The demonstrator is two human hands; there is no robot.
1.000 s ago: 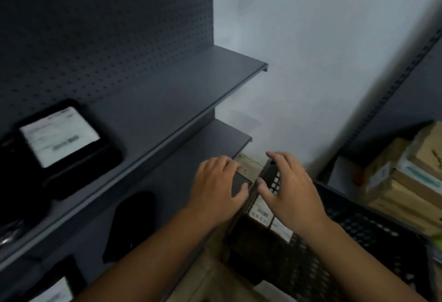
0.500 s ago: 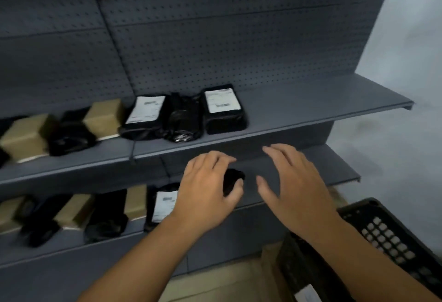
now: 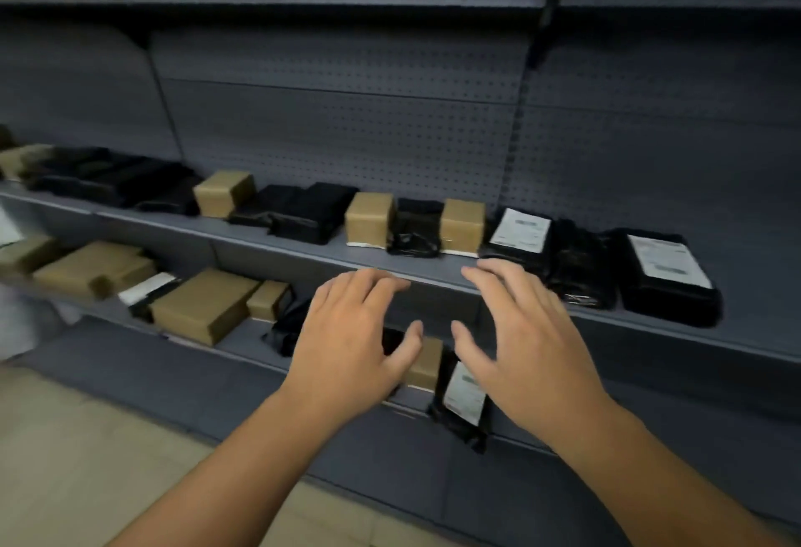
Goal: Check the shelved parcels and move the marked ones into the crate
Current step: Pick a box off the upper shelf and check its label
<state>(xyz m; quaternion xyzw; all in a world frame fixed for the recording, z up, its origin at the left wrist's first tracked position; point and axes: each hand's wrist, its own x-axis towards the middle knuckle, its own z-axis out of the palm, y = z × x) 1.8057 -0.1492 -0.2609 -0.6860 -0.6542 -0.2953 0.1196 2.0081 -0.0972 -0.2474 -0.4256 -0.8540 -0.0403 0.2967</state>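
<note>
1. The left hand [image 3: 351, 342] and the right hand [image 3: 520, 342] hover side by side, palms down. Their fingers are spread and lightly bent, and neither holds anything. The thumbs point at each other across a gap, which I judge to be a two-handed reach made ready for the next parcel.
2. Both sets of fingertips lie level with the front lip of the middle shelf [image 3: 754, 312]. I cannot tell whether they touch it.
3. On the middle shelf, just beyond the right fingertips, lies a labelled black pouch [image 3: 520, 230] with its white label face up. This probably lets it be read without lifting.
4. Further right on the same shelf, past an unlabelled black bag, is a second labelled pouch [image 3: 667, 273].
5. To the left are two brown boxes [image 3: 370, 219] with a black bag between them. They show no label on top, so each would likely need turning to check.
6. Below the middle shelf, a small brown box [image 3: 427, 362] shows between the thumbs. Beside it, a hanging labelled pouch [image 3: 463, 399] leans out over the lower shelf's edge, under the right hand.
7. The labels are too blurred to tell which parcels are marked.
8. The crate is not in view, so any chosen parcel will have to be carried out of this view.
</note>
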